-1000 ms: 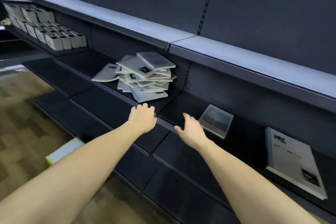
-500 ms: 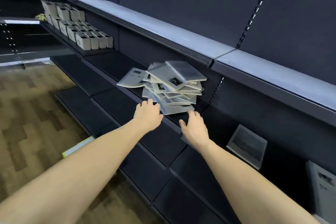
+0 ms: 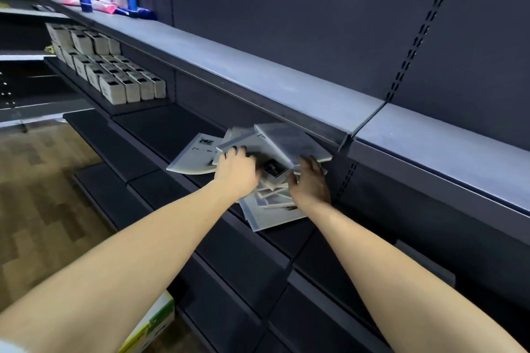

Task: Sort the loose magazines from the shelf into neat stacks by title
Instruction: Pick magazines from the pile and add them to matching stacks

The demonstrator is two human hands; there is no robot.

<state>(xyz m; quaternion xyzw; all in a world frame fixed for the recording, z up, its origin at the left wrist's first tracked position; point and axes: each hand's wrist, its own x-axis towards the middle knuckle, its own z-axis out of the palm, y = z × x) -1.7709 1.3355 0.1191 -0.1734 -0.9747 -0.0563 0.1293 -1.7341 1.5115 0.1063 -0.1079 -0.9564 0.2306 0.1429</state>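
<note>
Pile of magazines (image 3: 269, 180): on the middle shelf (image 3: 172, 129), under the upper shelf, askew and fanned out.
Left hand (image 3: 236, 173): on the pile's left side, fingers curled over the top copies.
Right hand (image 3: 311, 183): at the pile's right edge, fingers bent round it.
Handling: thin, floppy, glossy covers likely to slide; support from below, both sides.
Loose magazine (image 3: 195, 159): flat, left of pile.

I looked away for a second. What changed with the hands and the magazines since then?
Both hands moved forward from the shelf edge onto the loose magazine pile. The left hand now rests on its left side, fingers over a cover; the right hand closes on its right side. Whether either grip is firm is unclear. The pile looks unlifted; the single magazine beside it stays flat.
</note>
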